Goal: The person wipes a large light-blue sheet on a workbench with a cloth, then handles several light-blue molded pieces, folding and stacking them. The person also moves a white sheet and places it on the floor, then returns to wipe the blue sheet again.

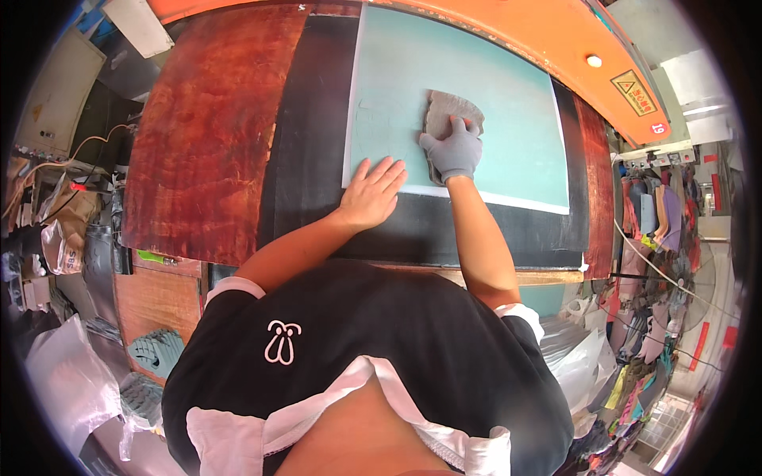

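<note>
My left hand (pixel 373 193) lies flat, fingers outstretched, across the lower left edge of a pale blue-green sheet (pixel 508 143). Faint outline marks show on the sheet above those fingertips. A grey glove covers my right hand (pixel 455 151), which is closed on a grey-brown piece (pixel 446 109) with a wavy edge. That piece rests over the middle of the sheet, and its lower part is hidden behind the glove. I cannot make out exactly what kind of thing it is. Beneath the sheet lies a black board (pixel 421 230).
An orange machine beam (pixel 540 47) spans the far side, with a warning label on it. A worn red-brown board (pixel 210 135) extends on the left. Clear plastic bags (pixel 71 389) sit at lower left. Many coloured pieces (pixel 667 210) hang at the right.
</note>
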`<state>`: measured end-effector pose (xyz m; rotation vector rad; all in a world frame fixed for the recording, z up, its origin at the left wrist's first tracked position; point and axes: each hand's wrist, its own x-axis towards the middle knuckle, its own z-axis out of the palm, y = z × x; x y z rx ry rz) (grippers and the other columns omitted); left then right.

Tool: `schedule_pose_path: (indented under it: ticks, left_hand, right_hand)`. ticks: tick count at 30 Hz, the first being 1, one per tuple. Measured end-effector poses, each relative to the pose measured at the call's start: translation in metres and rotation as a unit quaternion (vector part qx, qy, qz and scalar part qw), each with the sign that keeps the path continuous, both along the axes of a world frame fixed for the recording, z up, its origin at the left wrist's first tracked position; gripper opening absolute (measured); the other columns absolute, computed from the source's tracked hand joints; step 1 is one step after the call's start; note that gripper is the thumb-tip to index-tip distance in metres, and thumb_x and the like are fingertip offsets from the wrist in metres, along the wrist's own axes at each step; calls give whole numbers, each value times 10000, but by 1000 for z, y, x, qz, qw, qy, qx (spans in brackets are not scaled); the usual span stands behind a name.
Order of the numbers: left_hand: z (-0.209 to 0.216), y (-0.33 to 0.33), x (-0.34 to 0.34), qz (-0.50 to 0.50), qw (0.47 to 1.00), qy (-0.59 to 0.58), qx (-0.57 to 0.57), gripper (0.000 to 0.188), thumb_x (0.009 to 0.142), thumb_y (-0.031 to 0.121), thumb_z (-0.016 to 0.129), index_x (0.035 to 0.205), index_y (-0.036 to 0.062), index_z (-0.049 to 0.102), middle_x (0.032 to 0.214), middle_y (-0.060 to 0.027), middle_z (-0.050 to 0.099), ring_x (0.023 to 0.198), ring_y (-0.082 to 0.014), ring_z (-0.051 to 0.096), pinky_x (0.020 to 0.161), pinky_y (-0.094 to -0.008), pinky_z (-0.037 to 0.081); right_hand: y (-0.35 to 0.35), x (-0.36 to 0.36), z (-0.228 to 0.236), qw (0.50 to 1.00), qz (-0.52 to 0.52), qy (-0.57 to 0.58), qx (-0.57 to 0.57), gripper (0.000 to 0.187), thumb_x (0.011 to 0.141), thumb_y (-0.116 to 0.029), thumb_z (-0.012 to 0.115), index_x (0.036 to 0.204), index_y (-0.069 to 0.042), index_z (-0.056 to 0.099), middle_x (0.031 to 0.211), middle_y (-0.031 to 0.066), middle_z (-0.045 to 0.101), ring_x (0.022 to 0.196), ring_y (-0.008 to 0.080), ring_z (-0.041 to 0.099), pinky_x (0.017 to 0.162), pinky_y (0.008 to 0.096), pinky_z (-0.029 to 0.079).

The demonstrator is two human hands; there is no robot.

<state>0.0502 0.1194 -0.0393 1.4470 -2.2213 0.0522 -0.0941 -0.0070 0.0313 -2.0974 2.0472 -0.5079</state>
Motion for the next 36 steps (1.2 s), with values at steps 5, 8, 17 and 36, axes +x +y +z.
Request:
schedule_pose_path:
  ticks: [5, 8, 17, 36]
  left_hand:
    - [-2, -3, 1, 4, 1000, 11, -5, 499, 770, 216, 618, 1236, 74, 509, 1359, -64, 445, 1261, -244, 398, 1024, -505, 274]
    - [-1, -5, 2, 4, 1000, 18, -6, 499, 769, 213, 618, 1236, 74, 510, 1358, -64, 446, 1260, -241, 400, 1025, -503, 273]
    - [0, -9, 6, -2, 999, 23, -28, 477, 757, 185, 615, 1211, 68, 526, 1336, -68, 467, 1246, -244, 415, 1030, -481, 270]
    - [21, -190, 51, -18, 998, 9, -62, 444, 715, 107, 621, 1153, 84, 551, 1269, -96, 499, 1196, -296, 437, 1003, -484, 299]
  right_hand:
    - [-1, 3, 0, 1000, 0, 5, 4, 771, 596, -479, 727, 1213, -56, 540, 1327, 176, 417, 1114, 355, 485, 923, 381, 430]
    - [-2, 4, -1, 1000, 5, 11, 1, 784, 605, -499, 724, 1225, -61, 529, 1331, 178, 411, 1119, 359, 479, 926, 384, 426]
    - [4, -34, -21, 989, 100, -37, -107, 699, 709, -435, 705, 1225, -15, 493, 1309, 204, 422, 1173, 376, 441, 949, 419, 404]
    - [1, -112, -47, 951, 155, -49, -262, 143, 688, -174, 646, 708, -114, 517, 706, 86, 517, 632, 304, 506, 574, 432, 424]
